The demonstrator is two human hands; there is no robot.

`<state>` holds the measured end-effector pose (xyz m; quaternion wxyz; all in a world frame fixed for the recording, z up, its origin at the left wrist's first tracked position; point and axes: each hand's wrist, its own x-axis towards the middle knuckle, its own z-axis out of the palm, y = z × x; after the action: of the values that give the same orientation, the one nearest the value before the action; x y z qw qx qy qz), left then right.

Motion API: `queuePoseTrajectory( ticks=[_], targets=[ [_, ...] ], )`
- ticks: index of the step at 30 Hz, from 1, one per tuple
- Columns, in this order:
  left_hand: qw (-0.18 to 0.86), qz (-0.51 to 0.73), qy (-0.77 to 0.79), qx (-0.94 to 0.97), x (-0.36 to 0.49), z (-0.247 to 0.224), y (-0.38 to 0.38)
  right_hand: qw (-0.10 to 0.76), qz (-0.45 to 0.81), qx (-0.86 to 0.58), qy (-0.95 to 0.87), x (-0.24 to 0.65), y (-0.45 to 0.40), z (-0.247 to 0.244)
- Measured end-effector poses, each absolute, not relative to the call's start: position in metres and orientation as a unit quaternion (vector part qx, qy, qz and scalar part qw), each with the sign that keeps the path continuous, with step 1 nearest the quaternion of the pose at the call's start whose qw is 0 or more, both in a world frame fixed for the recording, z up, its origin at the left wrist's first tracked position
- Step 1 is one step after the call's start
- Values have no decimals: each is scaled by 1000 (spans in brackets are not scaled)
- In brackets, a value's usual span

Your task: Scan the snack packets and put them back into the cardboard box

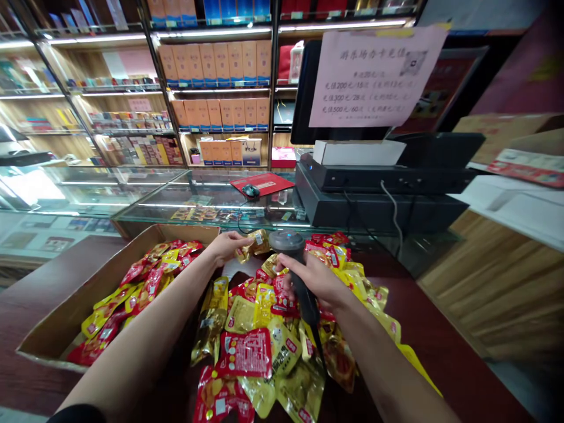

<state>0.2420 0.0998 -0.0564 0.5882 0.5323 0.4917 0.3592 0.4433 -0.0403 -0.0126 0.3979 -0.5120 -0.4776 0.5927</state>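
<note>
Pinched in my left hand [229, 245] is a small gold snack packet [254, 242], its white label turned up. My right hand [311, 276] wraps round the handle of a black barcode scanner [286, 239], whose head, lit by a small blue light, is close beside the packet. Below both hands spreads a heap of red, yellow and gold snack packets [247, 352]. Left of my left forearm, an open cardboard box [57, 317] holds more red and yellow packets [150, 282].
Behind the heap is a glass display counter [189, 194] with a computer mouse [251, 191] on a red mat [273, 183]. A monitor bearing a pink paper sign [374, 76] stands on a black cash drawer [379, 208] at the right. Stocked shelves [215, 88] line the back wall.
</note>
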Motion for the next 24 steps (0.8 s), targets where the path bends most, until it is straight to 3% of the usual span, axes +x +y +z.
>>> queuePoseTrajectory(
  ticks=[2, 5, 12, 19, 24],
  targets=[
    [680, 356, 455, 452, 246, -67, 97, 397, 601, -516, -463, 444, -37, -15],
    [734, 329, 437, 404, 250, -76, 90, 384, 611, -523, -452, 444, -33, -20],
    [707, 313, 467, 429, 261, -80, 75, 353, 603, -540, -469, 444, -30, -26],
    [780, 309, 391, 378, 267, -78, 70, 377, 588, -526, -485, 449, -30, -24],
    [733, 315, 419, 434, 267, -83, 67, 359, 594, -525, -492, 443, -31, -27]
  ],
)
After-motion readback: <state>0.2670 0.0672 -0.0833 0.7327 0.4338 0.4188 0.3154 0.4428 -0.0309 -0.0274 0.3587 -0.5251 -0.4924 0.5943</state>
